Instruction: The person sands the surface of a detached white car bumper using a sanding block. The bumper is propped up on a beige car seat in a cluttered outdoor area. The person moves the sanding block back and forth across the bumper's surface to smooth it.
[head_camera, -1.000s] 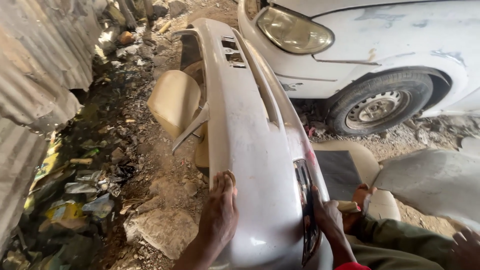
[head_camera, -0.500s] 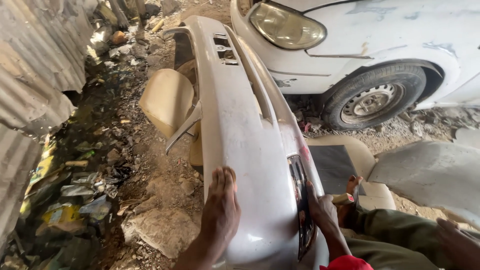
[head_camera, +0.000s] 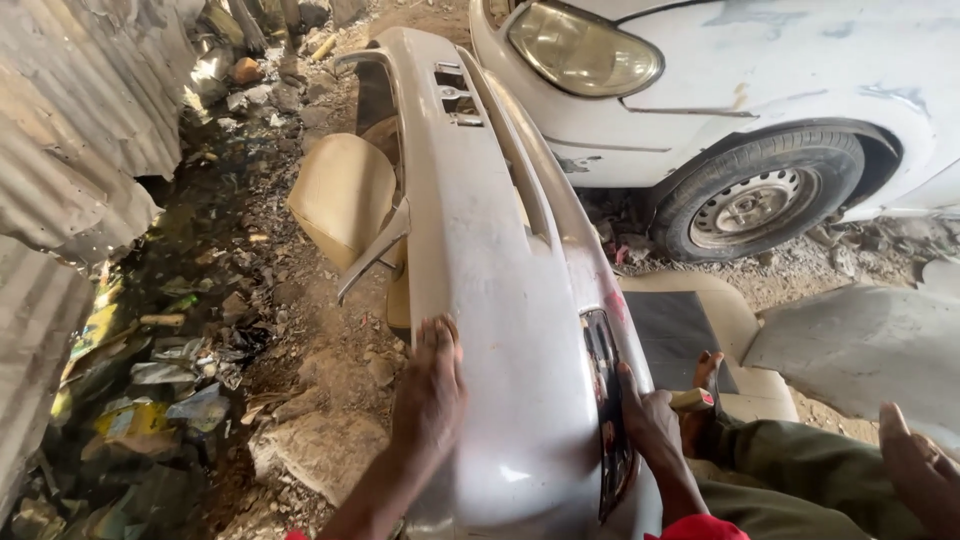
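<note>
The silver car bumper (head_camera: 480, 260) is seen a little closer and lower than half a second ago, and the left hand (head_camera: 430, 390) is laid flat on it in much the same place as before, fingers spread wide and holding nothing. The right hand (head_camera: 650, 425) is kept at the bumper's right edge, fingers curled beside the dark lamp hole (head_camera: 605, 400); whether anything is gripped cannot be told. The bumper is stood long-ways on dusty, stony ground (head_camera: 330, 380). Right of the bumper a white car (head_camera: 760, 70) is parked, with its wheel (head_camera: 755, 200). Left of the bumper a tin wall (head_camera: 70, 140) and trash (head_camera: 140, 400) are seen. A tan seat cushion (head_camera: 345, 195) is leaned against the bumper.
</note>
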